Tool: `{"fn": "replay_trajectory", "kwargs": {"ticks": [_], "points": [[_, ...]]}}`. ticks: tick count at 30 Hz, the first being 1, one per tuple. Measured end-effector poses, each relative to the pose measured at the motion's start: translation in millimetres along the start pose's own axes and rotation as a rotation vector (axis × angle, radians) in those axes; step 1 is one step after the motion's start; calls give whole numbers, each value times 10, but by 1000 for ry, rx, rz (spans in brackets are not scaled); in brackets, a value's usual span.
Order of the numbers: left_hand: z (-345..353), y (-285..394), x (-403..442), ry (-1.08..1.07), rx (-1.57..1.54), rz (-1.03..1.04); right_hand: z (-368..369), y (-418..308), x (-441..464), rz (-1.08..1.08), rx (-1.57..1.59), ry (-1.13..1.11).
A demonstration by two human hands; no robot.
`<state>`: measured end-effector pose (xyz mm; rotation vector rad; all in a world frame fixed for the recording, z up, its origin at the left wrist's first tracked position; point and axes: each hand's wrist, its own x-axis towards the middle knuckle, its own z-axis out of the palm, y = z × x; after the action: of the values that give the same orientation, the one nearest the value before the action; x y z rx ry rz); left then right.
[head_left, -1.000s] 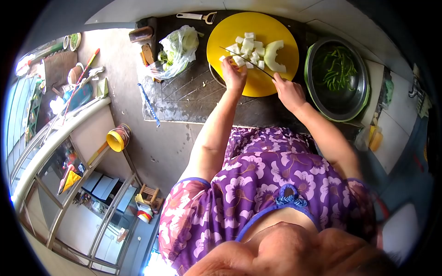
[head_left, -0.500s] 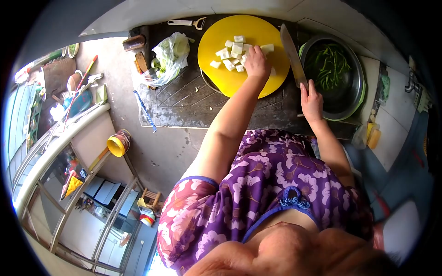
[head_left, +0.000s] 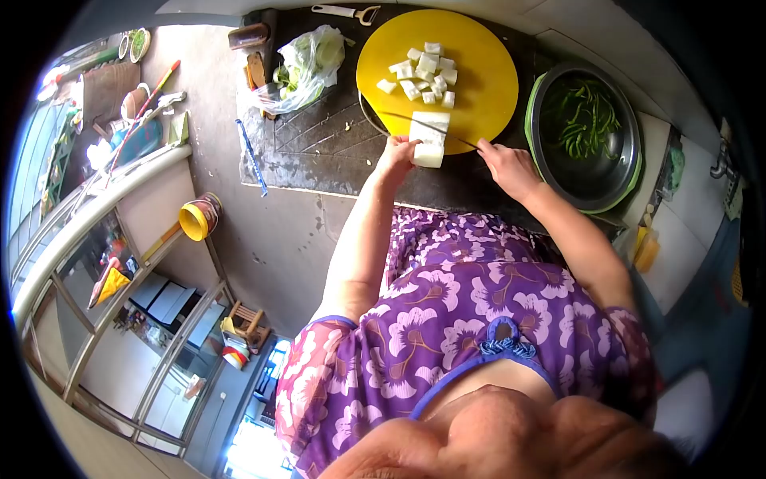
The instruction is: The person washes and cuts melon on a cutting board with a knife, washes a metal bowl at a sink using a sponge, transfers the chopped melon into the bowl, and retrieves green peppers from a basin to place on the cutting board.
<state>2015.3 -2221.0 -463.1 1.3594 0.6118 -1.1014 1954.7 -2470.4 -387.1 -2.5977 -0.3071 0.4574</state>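
My left hand grips the large white vegetable piece at the yellow board's near rim, apparently steadying it beneath the knife clasped in my right; cut cubes sit farther back, clear of the blade.

Kitchen, shown by the yellow cutting board and peeler.
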Motion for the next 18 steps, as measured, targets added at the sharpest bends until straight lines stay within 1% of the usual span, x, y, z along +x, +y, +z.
{"fn": "replay_trajectory", "kwargs": {"ticks": [1, 2, 3, 4, 5, 7, 9, 11, 12, 15, 18], "points": [[-13, -60, 22, 85, -44, -13, 4, -22, 31, -23, -66, -46], [-23, -112, 37, 170, -88, -25, -21, -32, 52, 2, -166, -141], [-21, -118, 27, 254, -132, -37, -52, -48, 65, 3, -183, -161], [-42, -89, 41, 251, -130, -67, -72, -61, 77, 4, -200, -180], [-27, -108, 8, 263, -186, -37, -97, -71, 86, 6, -218, -199], [160, 34, -315, 288, -296, 19, -126, -56, 108, 1, -236, -231], [302, 92, -477, 303, -123, 117, -125, -34, 122, 11, -251, -266], [420, -186, -354, 634, 510, 493, -96, -6, 160, 29, -268, -302], [441, -184, -364, 628, 570, 546, -66, 3, 194, 29, -253, -307], [449, -250, -330, 649, 647, 620, 86, 29, 304, 23, -224, -308], [421, -256, -406, 617, 587, 622, 308, 88, 475, 27, -195, -302]]}}
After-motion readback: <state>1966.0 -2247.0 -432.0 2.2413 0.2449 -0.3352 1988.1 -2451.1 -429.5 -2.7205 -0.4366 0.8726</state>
